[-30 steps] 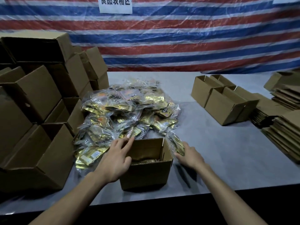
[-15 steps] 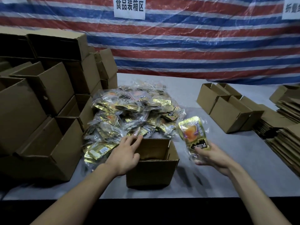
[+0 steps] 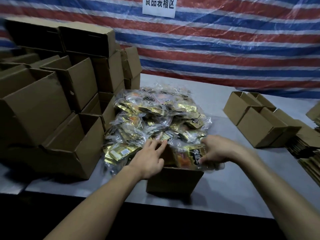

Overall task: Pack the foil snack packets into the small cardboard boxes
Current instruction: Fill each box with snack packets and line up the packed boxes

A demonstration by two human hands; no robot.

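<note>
Progress, as a judgement: early to mid. One foil packet [image 3: 189, 159] is going into the open box [image 3: 174, 180], which sits at the near edge of the tabletop [image 3: 233, 181], approx. mid-width. Box contents are mostly hidden by hands and packet, so fill level can't be told. Lots left: a big packet pile [image 3: 155, 115] lies just behind the box toward the tabletop centre, w/ dozens loose. The empty boxes [image 3: 259, 122] toward the right edge are unfilled as far as visible, and flat cardboard blanks [image 3: 310, 153] sit at the far right edge. The box stack [image 3: 52, 110] along the left edge has open tops; can't tell if any are packed.

R hand [image 3: 221, 149] pinches the packet by its right side, fingers curled over it, and holds it tilted across the box opening, partly over the right rim. L hand [image 3: 149, 158] holds nothing: fingers fairly straight, resting on the box's left rim, prob. steadying it.

Packet look: gold foil w/ an orange food pic and dark lettering, inside a clear crinkly outer wrap. Flat, glossy, flexible. Prob. slippery and easy to snag on the rim.
</note>
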